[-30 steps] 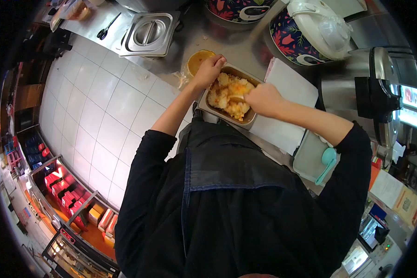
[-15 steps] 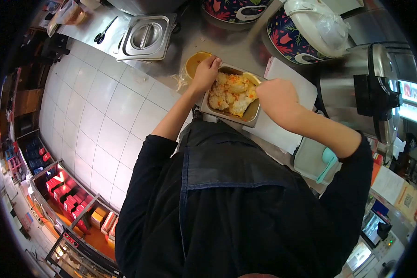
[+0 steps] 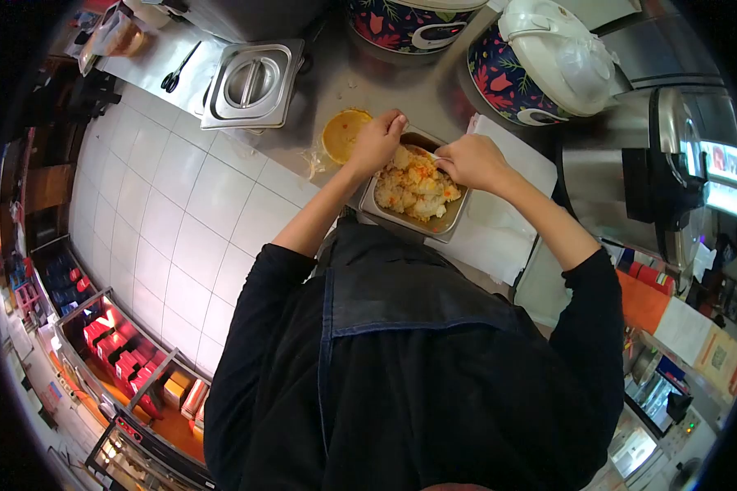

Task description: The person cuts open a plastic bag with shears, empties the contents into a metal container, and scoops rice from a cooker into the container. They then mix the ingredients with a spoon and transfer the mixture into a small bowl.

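A rectangular metal pan (image 3: 448, 237) stands at the counter's front edge, holding rice mixed with orange bits (image 3: 418, 192). My left hand (image 3: 377, 143) is closed at the pan's far left rim, its fingertips partly hidden. Over the right side of the pan, my right hand (image 3: 472, 162) is closed around a spoon-like utensil (image 3: 441, 156); only a small shiny part shows, and its lower end is hidden at the rice. Beside my left hand sits a round yellow bowl (image 3: 341, 137) with sauce-like residue. A crumpled piece of clear plastic (image 3: 314, 161) lies next to it.
A lidded steel container (image 3: 250, 86) and black scissors (image 3: 170, 79) lie to the left. Two floral rice cookers (image 3: 408, 26) (image 3: 512, 78) stand behind. A large steel cooker (image 3: 602, 164) is at right. White sheet-like material (image 3: 487, 233) lies beside the pan.
My right hand has moved left and inward over the pan, and its forearm has swung closer. The rice has been shifted about. My left hand has stayed near the rim.
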`<action>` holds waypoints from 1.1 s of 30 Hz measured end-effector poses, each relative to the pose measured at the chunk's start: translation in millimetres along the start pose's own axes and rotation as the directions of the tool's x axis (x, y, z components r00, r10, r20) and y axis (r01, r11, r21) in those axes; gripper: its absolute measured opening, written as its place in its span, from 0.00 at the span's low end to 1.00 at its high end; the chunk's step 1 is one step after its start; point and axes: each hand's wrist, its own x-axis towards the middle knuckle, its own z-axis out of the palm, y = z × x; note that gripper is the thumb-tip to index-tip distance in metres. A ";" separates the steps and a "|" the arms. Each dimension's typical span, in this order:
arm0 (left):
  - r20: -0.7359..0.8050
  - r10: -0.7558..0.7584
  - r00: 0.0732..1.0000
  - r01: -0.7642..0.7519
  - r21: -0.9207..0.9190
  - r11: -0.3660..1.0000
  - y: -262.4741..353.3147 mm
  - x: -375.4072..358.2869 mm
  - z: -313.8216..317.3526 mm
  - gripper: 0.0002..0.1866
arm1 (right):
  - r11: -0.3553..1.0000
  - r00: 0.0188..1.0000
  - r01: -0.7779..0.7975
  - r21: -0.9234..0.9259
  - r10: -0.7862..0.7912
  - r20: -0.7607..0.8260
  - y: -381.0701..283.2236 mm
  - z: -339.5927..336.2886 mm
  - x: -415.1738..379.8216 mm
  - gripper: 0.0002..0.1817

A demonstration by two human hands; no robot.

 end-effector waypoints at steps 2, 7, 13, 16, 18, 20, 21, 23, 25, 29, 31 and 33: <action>0.079 0.104 0.991 -0.108 0.049 0.993 -0.6 10.0 -0.7 0.14 | 0.958 0.974 0.227 -0.174 -0.224 0.036 3.9 -5.2 9.1 0.11; 0.352 0.049 0.935 -0.084 0.085 0.993 -0.3 38.2 -0.4 0.15 | 0.822 0.852 0.520 -0.233 -0.517 0.077 21.6 -11.0 25.5 0.11; 0.436 -0.001 0.900 -0.030 0.064 0.998 -11.3 46.6 4.4 0.17 | 0.757 0.789 0.600 -0.259 -0.614 0.033 39.1 -21.9 8.9 0.09; 0.456 -0.010 0.890 -0.017 0.056 0.998 -14.0 48.2 6.0 0.17 | 0.747 0.777 0.598 -0.289 -0.630 -0.021 38.4 -20.6 -8.6 0.09; 0.465 -0.006 0.885 -0.013 0.038 0.999 -15.0 50.4 5.6 0.17 | 0.754 0.785 0.578 -0.311 -0.619 -0.042 32.3 -26.1 -20.9 0.09; 0.461 0.025 0.887 -0.043 0.028 0.999 -15.8 50.3 5.3 0.17 | 0.758 0.781 0.554 -0.345 -0.616 -0.099 22.8 -33.8 -35.8 0.09; 0.460 0.024 0.887 -0.042 0.028 0.999 -13.4 48.9 4.6 0.17 | 0.757 0.781 0.555 -0.345 -0.617 -0.098 16.1 -38.9 -43.9 0.09; 0.444 0.015 0.896 -0.039 0.045 0.998 -6.1 45.9 2.7 0.17 | 0.794 0.844 0.496 -0.352 -0.535 -0.017 1.9 -47.3 -58.5 0.09; 0.435 0.026 0.900 -0.046 0.034 0.998 -7.2 44.8 3.4 0.18 | 0.796 0.845 0.499 -0.343 -0.534 -0.010 -8.2 -42.2 -66.5 0.08; 0.446 0.048 0.894 -0.049 -0.009 0.999 -13.1 47.2 5.5 0.18 | 0.839 0.910 0.412 -0.355 -0.401 0.106 -30.0 0.5 -58.4 0.08; 0.448 0.031 0.894 -0.035 0.000 0.999 -11.8 48.3 5.7 0.17 | 0.869 0.937 0.326 -0.373 -0.349 0.005 -31.4 22.7 -39.9 0.06; 0.447 0.006 0.894 -0.013 0.013 1.000 -13.6 46.4 6.1 0.17 | 0.874 0.944 0.303 -0.379 -0.331 -0.009 -24.5 21.0 -21.4 0.06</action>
